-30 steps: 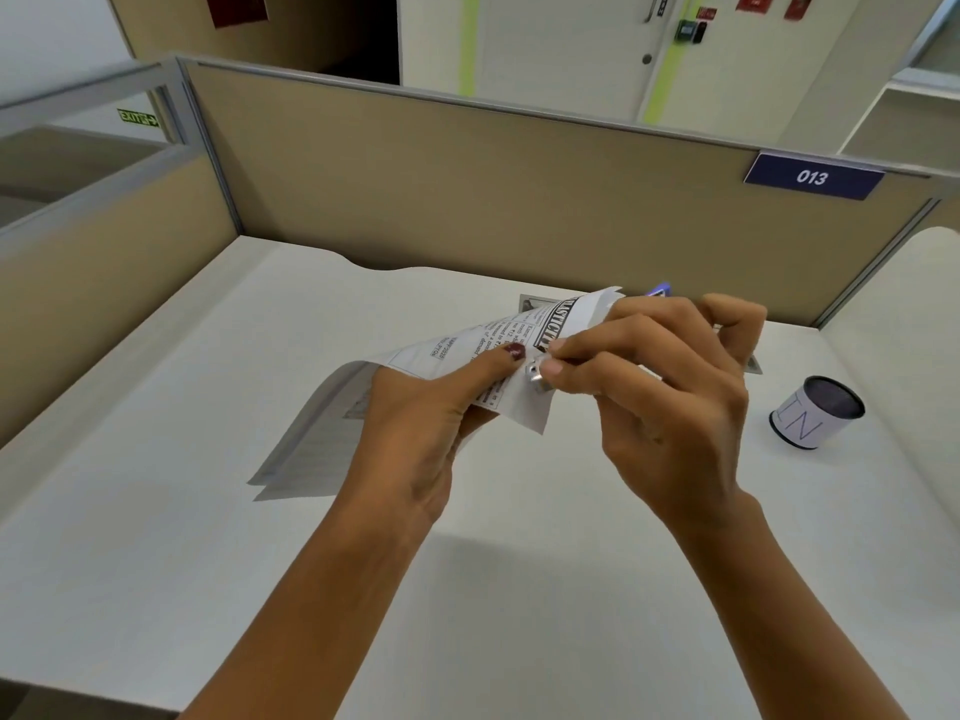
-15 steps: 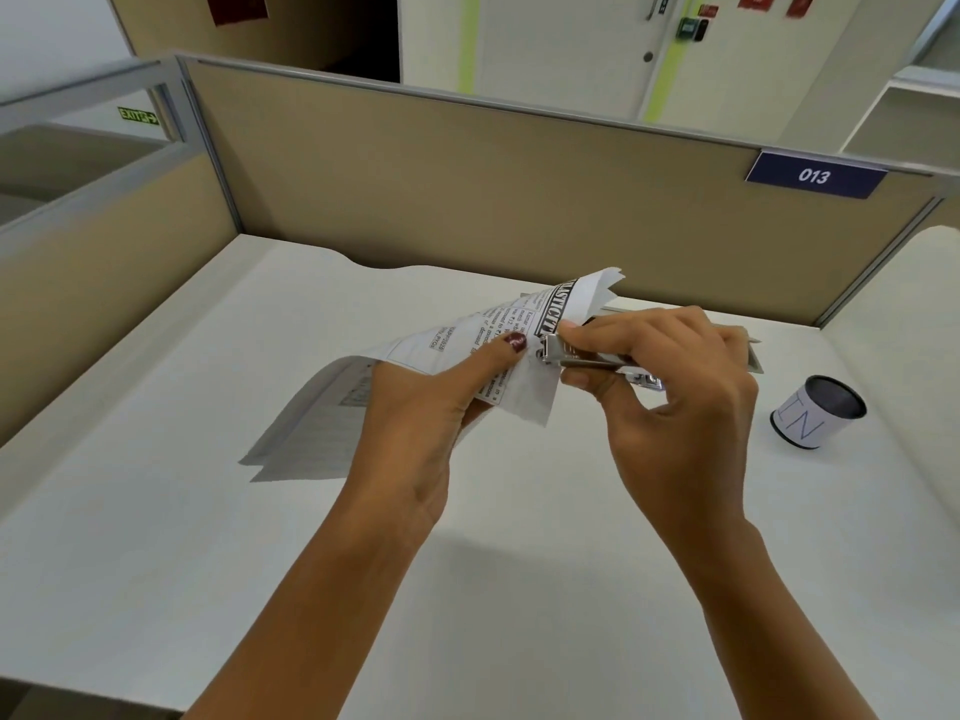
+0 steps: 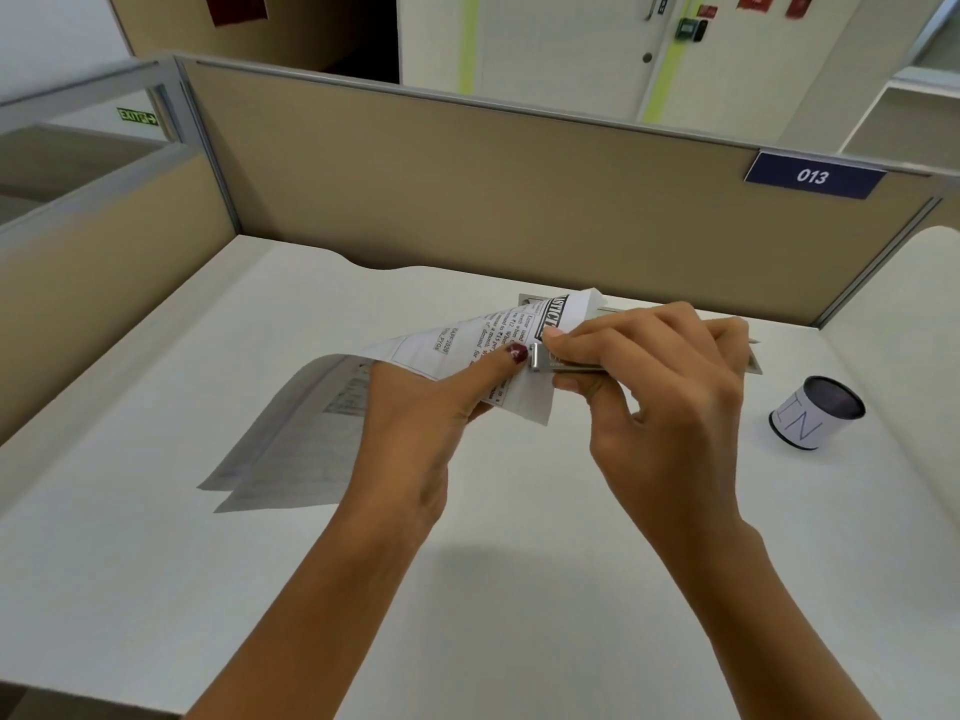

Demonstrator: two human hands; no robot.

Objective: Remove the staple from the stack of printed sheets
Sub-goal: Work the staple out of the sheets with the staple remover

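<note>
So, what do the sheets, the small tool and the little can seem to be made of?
Sheets: thin matte white paper; they curl and carry print. Small tool: probably polished metal; silvery with bright glints. Little can: dark body, material unclear, wrapped in a white paper-like label with handwritten letters.

L hand (image 3: 415, 413) comes in from bottom centre, forearm angled up and right, thumb w/ dark-red nail laid flat on top of the printed sheets (image 3: 452, 345), other fingers curled underneath, pinching them. R hand (image 3: 660, 402) enters from lower right, back to camera, fingers curled round a small metal tool (image 3: 545, 358), index tip just beside L thumb tip.
</note>
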